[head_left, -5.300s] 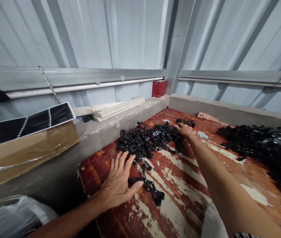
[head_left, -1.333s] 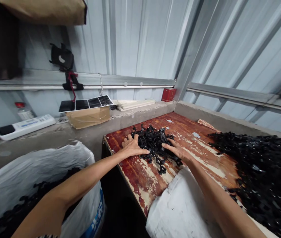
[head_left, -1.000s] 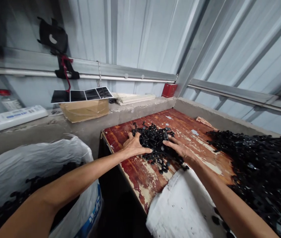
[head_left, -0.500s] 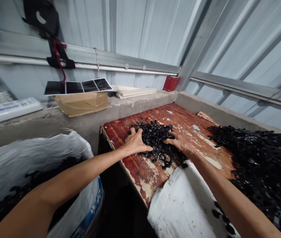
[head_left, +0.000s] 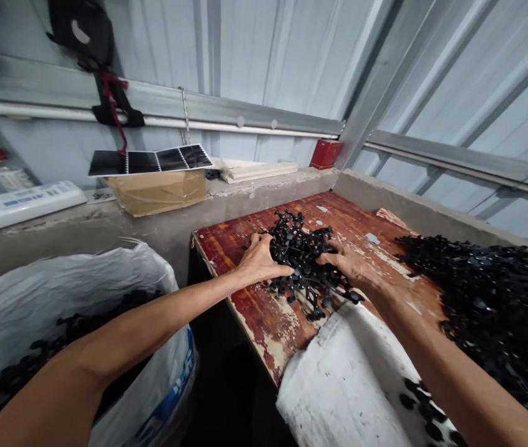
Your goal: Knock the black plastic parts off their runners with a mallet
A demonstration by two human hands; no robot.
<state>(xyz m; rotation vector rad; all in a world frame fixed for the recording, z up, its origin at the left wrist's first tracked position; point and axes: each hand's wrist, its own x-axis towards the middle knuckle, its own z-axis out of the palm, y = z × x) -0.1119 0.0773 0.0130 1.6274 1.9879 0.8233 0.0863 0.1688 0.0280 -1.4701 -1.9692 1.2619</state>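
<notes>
A heap of small black plastic parts point(head_left: 298, 251), with round heads and thin stems, sits on the worn red-brown board point(head_left: 264, 329). My left hand point(head_left: 261, 257) grips the heap from its left side, thumb toward the front and fingers curled behind. From the right, my right hand point(head_left: 342, 261) presses in with bent fingers, some hidden among the parts. Between both hands the parts are bunched together, and a few loose ones hang out at the front. I cannot tell whether the bunch is clear of the board.
A white sack point(head_left: 152, 264) holding black parts stands at left. Another white sack point(head_left: 338, 379) lies over the board's front edge. A large black pile point(head_left: 501, 298) covers the right side. On the concrete ledge are a cardboard box point(head_left: 161, 191), a white device point(head_left: 26, 205) and a red tin point(head_left: 326, 153).
My hands have closed in on the heap and shifted slightly right. The parts between them are bunched tighter and higher. The whole view has moved a little.
</notes>
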